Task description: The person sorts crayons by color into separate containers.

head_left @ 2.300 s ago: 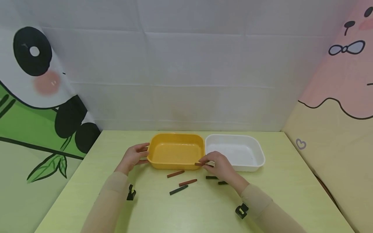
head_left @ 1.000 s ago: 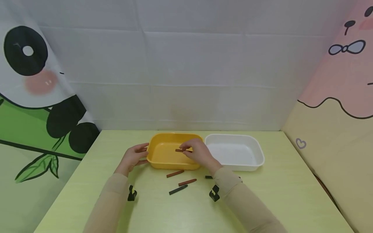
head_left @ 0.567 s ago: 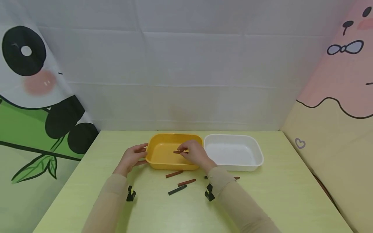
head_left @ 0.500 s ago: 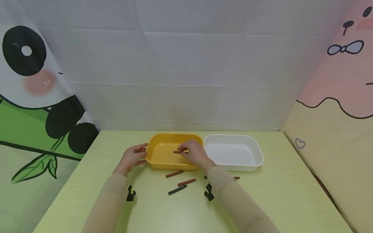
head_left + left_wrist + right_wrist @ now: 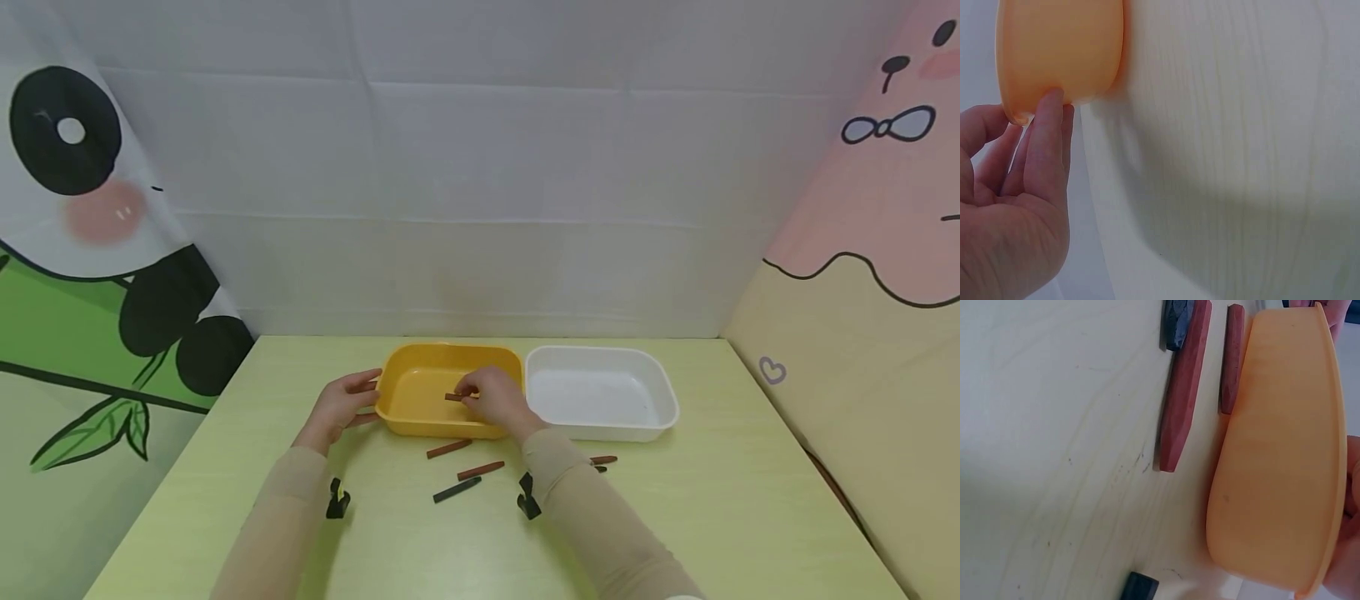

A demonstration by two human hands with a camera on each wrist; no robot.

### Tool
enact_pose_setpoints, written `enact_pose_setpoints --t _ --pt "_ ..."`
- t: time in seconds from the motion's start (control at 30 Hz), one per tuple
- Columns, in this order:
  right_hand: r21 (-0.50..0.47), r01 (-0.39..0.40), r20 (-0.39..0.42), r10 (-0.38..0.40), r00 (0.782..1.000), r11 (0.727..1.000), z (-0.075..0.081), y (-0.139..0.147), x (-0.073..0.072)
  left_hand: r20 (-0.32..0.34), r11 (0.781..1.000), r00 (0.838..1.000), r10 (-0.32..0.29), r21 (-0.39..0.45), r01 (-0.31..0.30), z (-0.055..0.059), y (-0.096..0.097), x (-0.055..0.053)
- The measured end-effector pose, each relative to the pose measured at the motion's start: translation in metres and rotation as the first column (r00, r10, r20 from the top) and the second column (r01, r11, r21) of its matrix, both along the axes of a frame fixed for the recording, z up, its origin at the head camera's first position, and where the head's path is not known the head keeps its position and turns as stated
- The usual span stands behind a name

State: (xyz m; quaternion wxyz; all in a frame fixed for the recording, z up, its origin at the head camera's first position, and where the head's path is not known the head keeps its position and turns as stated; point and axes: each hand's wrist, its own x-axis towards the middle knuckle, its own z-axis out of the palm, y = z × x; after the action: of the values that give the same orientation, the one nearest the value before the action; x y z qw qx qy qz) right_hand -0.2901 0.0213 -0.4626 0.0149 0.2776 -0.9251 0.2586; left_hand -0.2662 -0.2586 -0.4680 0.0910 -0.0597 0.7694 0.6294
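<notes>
My right hand (image 5: 491, 396) pinches a red-brown crayon (image 5: 453, 397) inside the yellow tray (image 5: 416, 408). Whether the crayon touches the tray floor cannot be told. In the right wrist view, only part of that hand (image 5: 1352, 487) shows beyond the tray's wall, and the crayon is hidden. My left hand (image 5: 337, 408) touches the tray's left end. In the left wrist view, its fingers (image 5: 1046, 144) lie fairly straight against the outer wall and rim. In front of the tray lie two red-brown crayons, one nearer the tray (image 5: 448, 449) and one farther off (image 5: 481, 471), and a dark crayon (image 5: 457, 490).
A white tray (image 5: 663, 421) stands close to the yellow tray's right side. Another red-brown crayon (image 5: 603, 460) and a dark crayon tip (image 5: 601, 469) show past my right sleeve (image 5: 592, 500). A dark crayon end (image 5: 1140, 587) appears low in the right wrist view. A pale wall rises behind the table.
My right hand has carried the crayon leftward from the yellow tray's front right corner to inside it, then lowered slightly. My left hand has stayed at the tray's left end.
</notes>
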Motion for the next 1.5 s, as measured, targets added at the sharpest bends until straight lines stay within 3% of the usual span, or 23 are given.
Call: enact_pose_setpoints --t 0.3,0.7,1.2,1.5 --pt "-0.013 0.017 0.048 -0.016 0.999 1.0 0.001 -0.003 0.002 0.003 1.0 1.0 0.005 -0.011 -0.005 0.001 0.0 0.001" --pt "-0.077 -0.019 0.025 0.021 0.999 0.997 0.013 0.008 0.013 -0.003 1.0 1.0 0.001 -0.005 -0.001 0.001 0.001 0.001" --pt "-0.121 -0.116 -0.091 0.105 0.99 0.986 0.02 0.039 0.037 -0.022 1.0 1.0 0.016 -0.004 -0.016 0.0 0.002 0.002" --pt "-0.147 -0.209 -0.197 0.178 0.964 0.967 0.018 0.058 0.049 -0.014 1.0 1.0 0.016 -0.008 -0.017 0.0 0.003 0.002"
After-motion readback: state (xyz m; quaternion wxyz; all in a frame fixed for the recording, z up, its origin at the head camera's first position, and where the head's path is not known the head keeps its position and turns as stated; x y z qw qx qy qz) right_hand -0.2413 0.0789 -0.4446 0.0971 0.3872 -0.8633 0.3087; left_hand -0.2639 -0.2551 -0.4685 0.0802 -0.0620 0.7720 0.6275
